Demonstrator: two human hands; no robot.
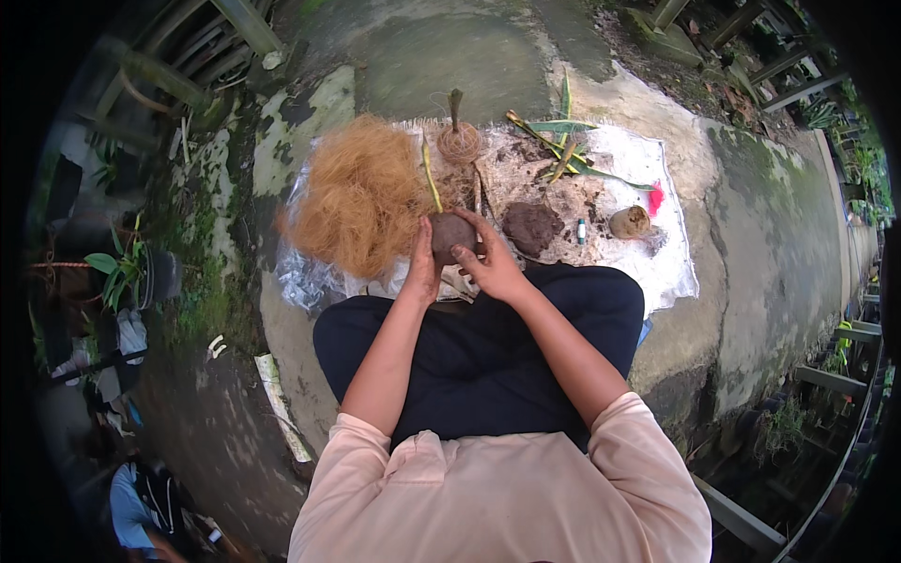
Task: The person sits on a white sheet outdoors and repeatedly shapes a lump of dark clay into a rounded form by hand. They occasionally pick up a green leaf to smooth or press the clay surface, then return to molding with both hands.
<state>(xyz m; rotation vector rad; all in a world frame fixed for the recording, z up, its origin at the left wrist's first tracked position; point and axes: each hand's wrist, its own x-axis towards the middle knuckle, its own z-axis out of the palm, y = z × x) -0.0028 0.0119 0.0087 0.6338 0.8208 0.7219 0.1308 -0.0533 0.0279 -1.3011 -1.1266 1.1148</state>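
Between my two palms is a round ball of dark, damp soil [452,237], with a narrow yellow-green leaf [431,176] rising from its top. My left hand [424,262] presses along its left side. My right hand [494,262] cups the right side, thumb across the front. Left of the ball lies a big heap of tan coconut fibre [362,193]. A lump of dark soil [533,229] rests to the right on the sack. Farther back stands a fibre-covered ball wound with thread [459,144], a leaf stub upright in it.
Cut snake plant leaves [563,148] lie at the back of the pale woven sack [633,155]. A small white-and-blue tube [581,231], a spool-like tan roll [629,222] and a pink scrap [656,199] are on the right. Clear plastic [299,278] edges the left. Another person [144,503] is at lower left.
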